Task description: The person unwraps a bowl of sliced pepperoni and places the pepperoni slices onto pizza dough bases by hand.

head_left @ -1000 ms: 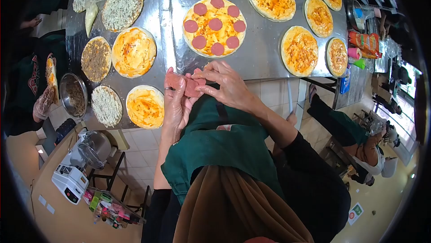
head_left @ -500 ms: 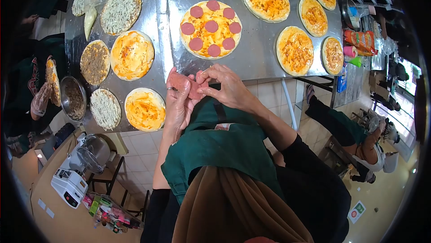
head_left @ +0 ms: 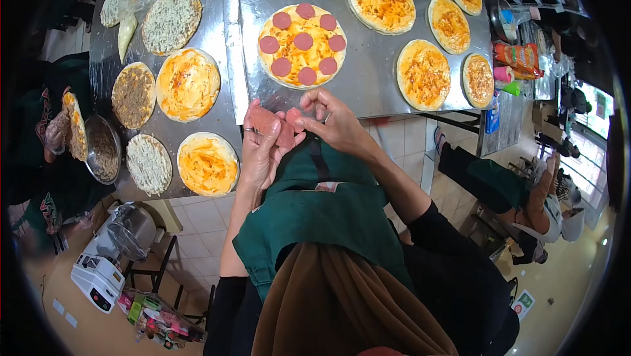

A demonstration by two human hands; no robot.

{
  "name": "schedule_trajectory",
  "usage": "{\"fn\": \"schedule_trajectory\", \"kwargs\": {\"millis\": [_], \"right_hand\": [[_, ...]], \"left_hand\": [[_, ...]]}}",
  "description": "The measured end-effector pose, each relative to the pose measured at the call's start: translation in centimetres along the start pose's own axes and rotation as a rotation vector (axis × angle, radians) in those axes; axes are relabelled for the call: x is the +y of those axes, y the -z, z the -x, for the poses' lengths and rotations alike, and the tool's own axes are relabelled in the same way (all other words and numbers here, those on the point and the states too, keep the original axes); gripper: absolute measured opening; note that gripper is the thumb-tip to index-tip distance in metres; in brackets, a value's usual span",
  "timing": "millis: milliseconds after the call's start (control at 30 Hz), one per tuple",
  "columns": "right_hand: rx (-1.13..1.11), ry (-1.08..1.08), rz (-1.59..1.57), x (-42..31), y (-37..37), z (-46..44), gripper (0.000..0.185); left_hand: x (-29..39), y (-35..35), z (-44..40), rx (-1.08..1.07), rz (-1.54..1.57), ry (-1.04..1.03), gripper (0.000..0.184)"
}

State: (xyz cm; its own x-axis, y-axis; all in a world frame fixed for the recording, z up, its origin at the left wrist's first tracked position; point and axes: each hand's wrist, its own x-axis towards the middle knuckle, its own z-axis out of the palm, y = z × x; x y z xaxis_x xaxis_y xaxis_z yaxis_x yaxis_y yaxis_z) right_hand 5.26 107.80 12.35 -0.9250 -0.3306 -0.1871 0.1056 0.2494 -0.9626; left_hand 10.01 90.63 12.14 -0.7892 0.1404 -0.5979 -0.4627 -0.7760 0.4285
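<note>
My left hand (head_left: 261, 149) is closed around a stack of pink sausage slices (head_left: 264, 121) in front of the table's near edge. At the stack's right side one slice (head_left: 293, 116) stands a little apart from the others. My right hand (head_left: 334, 121) has its thumb against that slice, while its forefinger is raised and curled away from the thumb. Just beyond my hands lies a round pizza (head_left: 287, 42) with an orange-streaked topping and several sausage slices in a ring, plus one in the middle.
More topped pizza bases, such as one at right (head_left: 423, 75) and one at left (head_left: 208, 164), lie on the metal table (head_left: 368, 70). A piping bag (head_left: 126, 37) rests at left. A co-worker's gloved hand (head_left: 58, 134) holds a pizza beside a metal bowl (head_left: 113, 173).
My right forefinger has lifted off the stack, while the thumb stays by the slice's edge. The view has shifted slightly, and the co-worker's held pizza has moved slightly.
</note>
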Motion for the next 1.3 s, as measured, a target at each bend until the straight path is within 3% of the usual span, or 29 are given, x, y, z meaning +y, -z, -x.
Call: {"fn": "schedule_trajectory", "kwargs": {"millis": [33,133,233,333,433,533,633,733,833,1300], "right_hand": [[0.067,0.007,-0.025,0.3,0.2,0.0,0.022],[-0.205,-0.147,-0.027,0.2,2.1,0.2,0.022],[-0.086,-0.175,-0.293,2.5,2.5,0.9,0.017],[0.085,-0.256,-0.318,5.2,5.4,1.3,0.016],[0.148,-0.275,-0.063,9.7,8.4,1.8,0.018],[0.248,0.106,0.664,11.1,9.5,2.3,0.020],[0.360,0.095,0.640,7.7,9.9,2.1,0.022],[0.135,-0.118,-0.096,3.0,9.5,1.8,0.021],[-0.073,0.035,0.093,-0.8,10.0,1.7,0.023],[0.020,0.254,0.408,-0.1,12.7,1.9,0.028]], "left_hand": [[-0.1,-0.1,-0.1,-0.006,-0.013,0.009,0.067],[-0.4,-0.7,-0.4,-0.018,-0.056,0.044,0.066],[-0.9,-1.2,-0.9,-0.010,-0.074,0.072,0.064],[-1.4,-1.6,-1.4,-0.002,-0.054,0.068,0.061],[-1.7,-2.4,-1.9,0.004,-0.014,0.074,0.057],[-1.9,-3.5,-2.5,-0.022,0.045,0.082,0.057],[-2.6,-4.3,-3.1,-0.049,0.048,0.075,0.057],[-3.1,-5.3,-3.5,-0.077,0.029,0.066,0.059],[-3.9,-7.0,-3.9,-0.062,-0.006,0.034,0.061],[-7.0,-10.8,-5.5,0.063,-0.116,-0.069,0.064]]}}
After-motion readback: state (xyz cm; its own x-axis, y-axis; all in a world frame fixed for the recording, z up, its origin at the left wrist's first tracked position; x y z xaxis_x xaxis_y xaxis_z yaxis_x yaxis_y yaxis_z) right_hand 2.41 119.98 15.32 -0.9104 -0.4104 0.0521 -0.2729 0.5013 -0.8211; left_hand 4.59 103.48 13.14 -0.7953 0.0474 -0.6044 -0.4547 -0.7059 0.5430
